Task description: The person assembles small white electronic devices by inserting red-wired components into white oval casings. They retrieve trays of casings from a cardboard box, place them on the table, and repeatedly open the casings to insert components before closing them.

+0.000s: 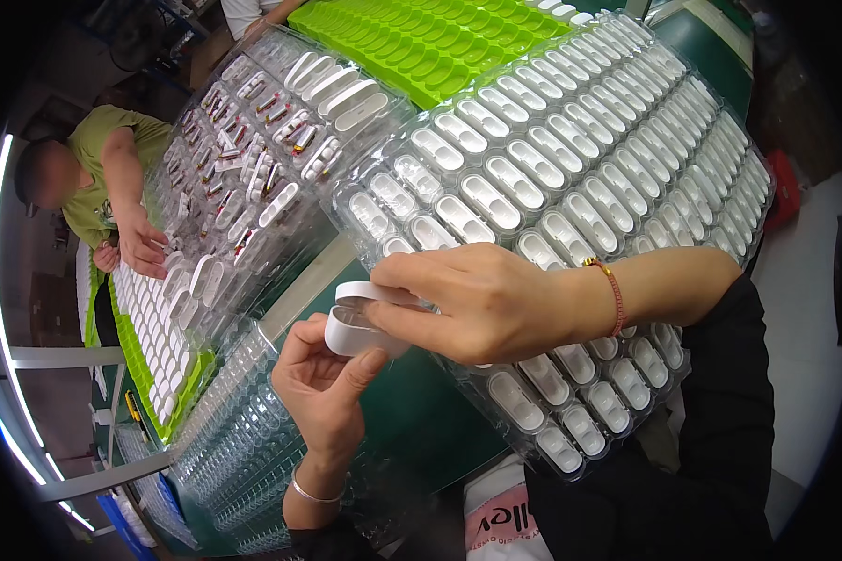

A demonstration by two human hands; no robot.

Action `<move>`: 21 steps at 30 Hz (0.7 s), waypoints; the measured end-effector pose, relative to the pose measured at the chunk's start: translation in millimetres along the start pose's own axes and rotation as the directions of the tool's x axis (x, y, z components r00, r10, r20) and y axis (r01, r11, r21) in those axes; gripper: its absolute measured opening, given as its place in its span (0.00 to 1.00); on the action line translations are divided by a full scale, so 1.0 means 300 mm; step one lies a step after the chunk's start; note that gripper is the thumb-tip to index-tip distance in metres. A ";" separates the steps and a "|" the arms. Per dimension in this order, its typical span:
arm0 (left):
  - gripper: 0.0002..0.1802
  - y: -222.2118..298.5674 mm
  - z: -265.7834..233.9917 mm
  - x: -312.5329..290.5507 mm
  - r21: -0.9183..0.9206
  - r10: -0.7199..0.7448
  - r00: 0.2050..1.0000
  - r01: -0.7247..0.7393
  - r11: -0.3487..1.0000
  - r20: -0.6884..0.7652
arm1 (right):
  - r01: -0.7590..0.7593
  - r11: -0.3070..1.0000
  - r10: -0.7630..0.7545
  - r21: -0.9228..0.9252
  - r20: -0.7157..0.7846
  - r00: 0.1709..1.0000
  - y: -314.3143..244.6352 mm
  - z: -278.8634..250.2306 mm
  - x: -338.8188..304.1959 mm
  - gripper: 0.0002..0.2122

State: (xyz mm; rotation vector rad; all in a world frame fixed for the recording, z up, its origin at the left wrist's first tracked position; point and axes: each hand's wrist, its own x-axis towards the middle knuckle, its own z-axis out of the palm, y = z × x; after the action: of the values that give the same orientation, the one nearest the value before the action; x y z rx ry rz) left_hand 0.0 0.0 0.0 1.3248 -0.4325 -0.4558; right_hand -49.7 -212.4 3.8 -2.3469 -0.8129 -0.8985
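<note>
A small white earbud charging case [348,338] with a rounded flip lid is held up over the near part of the table, lid tilted up. Its lower half sits between the thumb and fingers of my left hand [323,388]. From the right, my right hand [496,304] grips the lid, one finger on its top and another at the gap beneath. My fingers hide the inside of the case. Below and beyond my right forearm spreads a clear plastic tray [538,245] with rows of white oval case shells in its pockets.
Left of it, another clear tray [290,201] carries small metallic-and-white parts and white shells. A bright green tray [421,47] lies behind; another green tray [164,425] holds white pieces. Stacked clear trays [243,449] stand near left on the green table [402,421]. A co-worker [112,159] reaches in.
</note>
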 end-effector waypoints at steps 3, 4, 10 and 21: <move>0.21 -0.006 0.011 0.002 0.016 0.066 0.998 -0.067 0.998 0.022 | -0.038 0.998 0.039 0.058 -0.014 0.999 0.005 -0.002 0.000 0.11; 0.21 -0.007 0.013 0.003 -0.018 0.062 0.998 -0.061 0.998 0.028 | -0.034 0.998 0.036 0.053 -0.039 0.999 0.005 -0.006 -0.002 0.13; 0.23 0.007 0.030 -0.006 -0.165 0.022 0.999 -0.026 0.986 -0.026 | -0.098 0.958 0.153 0.270 -0.192 0.969 -0.003 0.016 0.000 0.13; 0.22 -0.026 0.011 0.008 -0.123 0.087 0.996 -0.089 0.988 -0.023 | 0.006 0.995 0.002 0.096 -0.083 0.997 0.026 -0.003 0.005 0.17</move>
State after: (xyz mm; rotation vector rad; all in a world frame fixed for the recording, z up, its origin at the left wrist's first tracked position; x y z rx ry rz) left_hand -0.3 -5.3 -6.9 1.1844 -0.4393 -0.3912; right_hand -43.9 -217.9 3.9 -2.2117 -0.8070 -0.9302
